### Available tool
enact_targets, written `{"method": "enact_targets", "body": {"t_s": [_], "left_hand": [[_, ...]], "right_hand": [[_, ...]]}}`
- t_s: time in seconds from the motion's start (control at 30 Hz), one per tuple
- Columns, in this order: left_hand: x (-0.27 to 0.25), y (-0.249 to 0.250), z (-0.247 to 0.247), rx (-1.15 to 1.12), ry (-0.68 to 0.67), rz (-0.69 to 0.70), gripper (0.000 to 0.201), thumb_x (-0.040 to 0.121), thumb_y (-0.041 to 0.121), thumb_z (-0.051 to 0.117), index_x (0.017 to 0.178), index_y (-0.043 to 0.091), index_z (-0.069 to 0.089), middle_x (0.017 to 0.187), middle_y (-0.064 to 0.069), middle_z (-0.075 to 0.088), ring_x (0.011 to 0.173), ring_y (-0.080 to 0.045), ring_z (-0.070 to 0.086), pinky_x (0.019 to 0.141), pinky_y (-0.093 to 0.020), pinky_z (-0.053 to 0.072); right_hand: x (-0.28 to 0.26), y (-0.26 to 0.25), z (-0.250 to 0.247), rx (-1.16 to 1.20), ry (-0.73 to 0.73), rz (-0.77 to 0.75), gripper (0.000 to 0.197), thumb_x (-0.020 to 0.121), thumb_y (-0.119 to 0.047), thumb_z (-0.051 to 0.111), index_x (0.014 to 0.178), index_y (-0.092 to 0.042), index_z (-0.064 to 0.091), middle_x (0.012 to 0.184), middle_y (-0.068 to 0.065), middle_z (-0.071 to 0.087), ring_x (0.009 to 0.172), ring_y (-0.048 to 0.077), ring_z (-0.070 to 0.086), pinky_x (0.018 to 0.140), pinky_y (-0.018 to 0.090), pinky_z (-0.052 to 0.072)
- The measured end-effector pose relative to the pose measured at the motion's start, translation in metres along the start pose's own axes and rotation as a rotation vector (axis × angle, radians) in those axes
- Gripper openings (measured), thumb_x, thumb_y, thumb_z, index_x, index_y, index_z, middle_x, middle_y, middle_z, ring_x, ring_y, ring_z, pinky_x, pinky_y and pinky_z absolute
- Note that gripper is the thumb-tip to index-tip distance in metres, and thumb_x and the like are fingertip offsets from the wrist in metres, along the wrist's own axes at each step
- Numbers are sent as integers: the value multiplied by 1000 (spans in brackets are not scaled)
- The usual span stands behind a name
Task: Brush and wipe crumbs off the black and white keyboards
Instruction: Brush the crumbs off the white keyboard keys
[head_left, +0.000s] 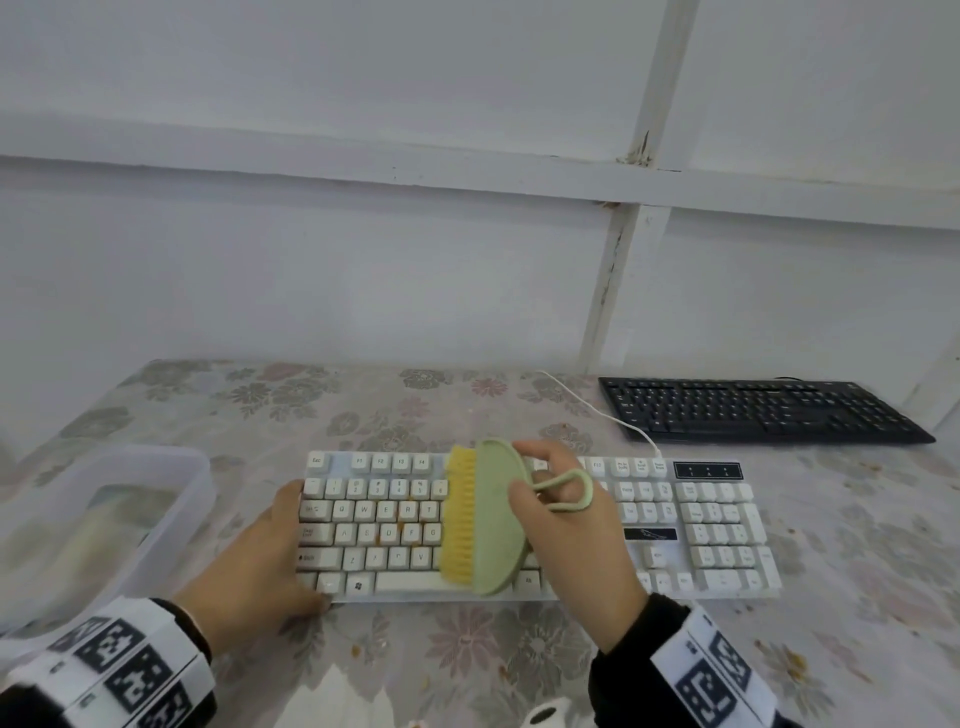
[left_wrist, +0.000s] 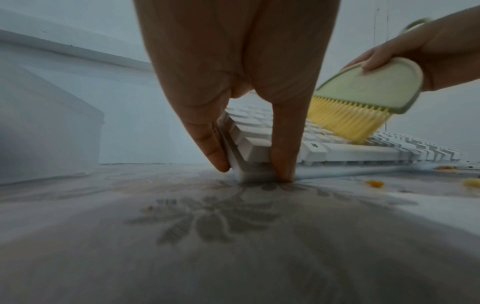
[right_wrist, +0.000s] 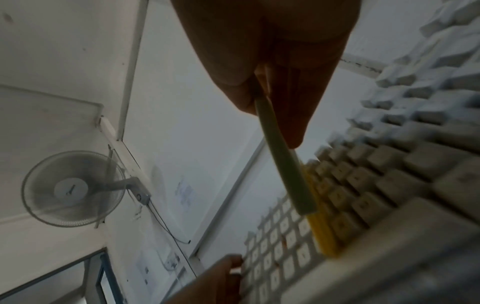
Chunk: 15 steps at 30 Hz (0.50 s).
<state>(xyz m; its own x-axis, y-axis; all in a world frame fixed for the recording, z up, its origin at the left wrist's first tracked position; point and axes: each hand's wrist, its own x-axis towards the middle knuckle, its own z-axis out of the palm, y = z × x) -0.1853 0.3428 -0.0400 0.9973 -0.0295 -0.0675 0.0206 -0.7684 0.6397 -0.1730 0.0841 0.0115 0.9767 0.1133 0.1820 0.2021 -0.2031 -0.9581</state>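
The white keyboard (head_left: 717, 525) lies across the middle of the flowered table, with orange crumbs (head_left: 402, 514) among its left keys. My right hand (head_left: 561, 530) pinches a green brush (head_left: 493, 519) by its flat back. The yellow bristles (head_left: 460, 519) rest on the keys near the middle and point left. My left hand (head_left: 280, 540) lies at the keyboard's left end. Its straight fingers (left_wrist: 215, 156) press the end and the thumb presses the front edge. The black keyboard (head_left: 758, 410) sits at the back right, away from both hands. In the right wrist view the brush (right_wrist: 285, 164) leans over the keys (right_wrist: 389, 185).
A clear plastic box (head_left: 104, 519) stands left of the white keyboard. A white cable (head_left: 597, 410) runs from it toward the wall. Crumbs (left_wrist: 374, 183) lie on the tablecloth in front of the keyboard. White paper (head_left: 337, 696) lies at the near edge.
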Motion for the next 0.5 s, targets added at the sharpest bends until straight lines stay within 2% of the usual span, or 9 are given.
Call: {"method": "enact_targets", "body": {"t_s": [0.13,0.2,0.27,0.33,0.4,0.47,0.5], "left_hand": [[1,-1,0,2,2,2,92,60,22,80,133,25,23,115,16,50,100,0,54,72,-10,43],[0,-1,0,4,6,1,91,60,22,80,132,26,24,114,18,49,98,2,53,70,-8,44],[0,1,0,5,6,-1,90,61,22,80,131,26,23,113,17,50,96,2,54,68,-8,44],[-1,3,-1,3,7,-1,89,62,22,80,130,26,23,113,17,50,96,2,54,68,-8,45],[-2,4,-1,4,3,-2,88,63,22,79,130,26,23,113,18,49,96,2,53,68,-9,45],[-1,4,-1,8,-4,-9,89,63,21,79,131,26,21,114,17,48,97,1,53,69,-10,44],[-1,4,-1,9,-8,-11,90,63,21,79,131,26,21,114,16,48,98,0,53,69,-10,44]], "right_hand": [[-15,9,-1,1,-96,71,30,89,-2,53,88,-29,65,59,-8,56,56,11,43,51,26,36],[-17,13,-5,-23,-147,99,28,85,-6,54,83,-32,66,65,5,55,60,17,41,54,30,34],[-17,10,-11,-24,-178,124,22,78,-15,56,83,-34,66,67,9,53,62,18,42,56,31,34],[-13,3,-19,1,-159,108,23,77,-14,57,84,-33,68,66,8,52,63,19,42,57,31,34],[-6,-5,-25,42,-80,64,28,84,-8,58,85,-35,69,66,12,53,64,20,46,58,34,38],[3,-9,-24,57,-1,10,30,89,-6,55,93,-35,66,73,19,60,66,25,51,58,38,44],[7,-9,-22,41,17,-9,29,90,-8,54,98,-34,64,78,18,64,67,30,54,57,40,47]]}}
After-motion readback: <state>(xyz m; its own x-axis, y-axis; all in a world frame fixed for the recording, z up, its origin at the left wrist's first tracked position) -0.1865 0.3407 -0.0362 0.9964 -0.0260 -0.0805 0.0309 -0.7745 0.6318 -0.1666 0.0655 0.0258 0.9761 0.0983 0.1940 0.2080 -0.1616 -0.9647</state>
